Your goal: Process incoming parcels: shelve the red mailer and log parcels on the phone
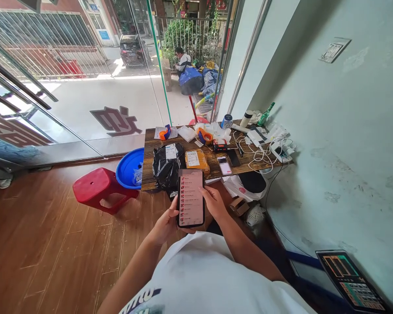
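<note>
Holding a phone (191,198) upright before the chest, just short of the near edge of a wooden table (148,172), screen lit with a red-marked list. Gripping its left edge with the left hand (165,224), fingers curled behind. Clasping its right edge with the right hand (212,203). On the table beyond: black parcel bag (167,165), yellow parcel (196,159) just beside. Left of table: red stool (96,185) beside blue basin (127,168).

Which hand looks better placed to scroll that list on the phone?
Probably the right hand: its thumb lies at the right edge of the phone, seemingly free to swipe. The left hand cups the phone's lower left side and seems to bear it.
</note>
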A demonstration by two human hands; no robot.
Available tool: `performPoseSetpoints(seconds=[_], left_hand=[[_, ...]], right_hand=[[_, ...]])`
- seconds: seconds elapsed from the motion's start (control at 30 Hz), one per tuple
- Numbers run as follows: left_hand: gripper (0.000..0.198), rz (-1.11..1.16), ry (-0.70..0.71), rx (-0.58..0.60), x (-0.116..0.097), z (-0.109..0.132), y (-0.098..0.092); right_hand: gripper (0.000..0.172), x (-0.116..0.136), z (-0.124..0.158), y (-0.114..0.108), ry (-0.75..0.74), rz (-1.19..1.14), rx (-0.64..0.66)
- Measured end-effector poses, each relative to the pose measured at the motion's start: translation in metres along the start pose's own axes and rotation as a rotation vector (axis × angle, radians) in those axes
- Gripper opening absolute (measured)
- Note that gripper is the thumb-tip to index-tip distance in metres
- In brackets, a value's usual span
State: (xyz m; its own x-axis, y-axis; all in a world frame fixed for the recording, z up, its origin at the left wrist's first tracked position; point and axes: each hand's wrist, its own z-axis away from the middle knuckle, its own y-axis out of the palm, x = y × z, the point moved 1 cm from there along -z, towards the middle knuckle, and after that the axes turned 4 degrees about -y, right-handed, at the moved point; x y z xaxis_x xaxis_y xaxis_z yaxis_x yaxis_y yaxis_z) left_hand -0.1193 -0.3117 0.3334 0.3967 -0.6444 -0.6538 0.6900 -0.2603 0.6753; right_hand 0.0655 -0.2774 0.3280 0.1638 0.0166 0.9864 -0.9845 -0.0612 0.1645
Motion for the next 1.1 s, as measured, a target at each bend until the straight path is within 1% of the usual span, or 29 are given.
performPoseSetpoints(seconds=[0.03,0.1,0.2,0.27,0.3,0.33,0.43,0.57,0.83,1.0,1.1], left_hand=[[0.065,-0.003,-0.007,0.003,0.000,0.000,0.000],[0.064,-0.002,-0.014,0.011,-0.001,0.000,-0.001],[0.065,0.035,-0.012,0.018,-0.001,-0.001,-0.003],[0.067,0.066,-0.015,0.019,-0.001,-0.001,-0.004],[0.068,0.078,-0.016,0.020,-0.001,0.000,-0.005],[0.069,0.084,-0.015,0.021,0.000,0.000,-0.005],[0.069,0.075,-0.004,0.035,0.001,0.000,-0.005],[0.070,0.061,-0.004,0.047,0.002,0.000,-0.002],[0.072,0.033,0.015,0.044,0.004,0.002,-0.002],[0.076,0.022,-0.005,0.033,0.004,0.000,-0.001],[0.074,0.023,-0.003,0.041,0.002,-0.001,0.000]], right_hand=[[0.041,0.000,-0.001,0.000,0.000,-0.002,-0.006],[0.044,0.002,-0.002,0.000,0.005,-0.023,0.024],[0.040,0.007,0.001,-0.003,-0.007,0.009,0.160],[0.049,0.011,0.003,-0.005,-0.051,0.099,0.239],[0.051,0.013,0.003,-0.006,-0.073,0.138,0.255],[0.050,0.014,0.004,-0.007,-0.082,0.157,0.254],[0.034,0.014,0.001,-0.008,-0.046,0.121,0.195],[0.037,0.014,-0.002,-0.008,-0.012,0.113,0.151],[0.038,0.013,-0.001,-0.009,-0.019,0.099,0.156],[0.036,0.012,-0.002,-0.010,-0.018,0.093,0.154],[0.035,0.012,-0.002,-0.010,-0.019,0.096,0.154]])
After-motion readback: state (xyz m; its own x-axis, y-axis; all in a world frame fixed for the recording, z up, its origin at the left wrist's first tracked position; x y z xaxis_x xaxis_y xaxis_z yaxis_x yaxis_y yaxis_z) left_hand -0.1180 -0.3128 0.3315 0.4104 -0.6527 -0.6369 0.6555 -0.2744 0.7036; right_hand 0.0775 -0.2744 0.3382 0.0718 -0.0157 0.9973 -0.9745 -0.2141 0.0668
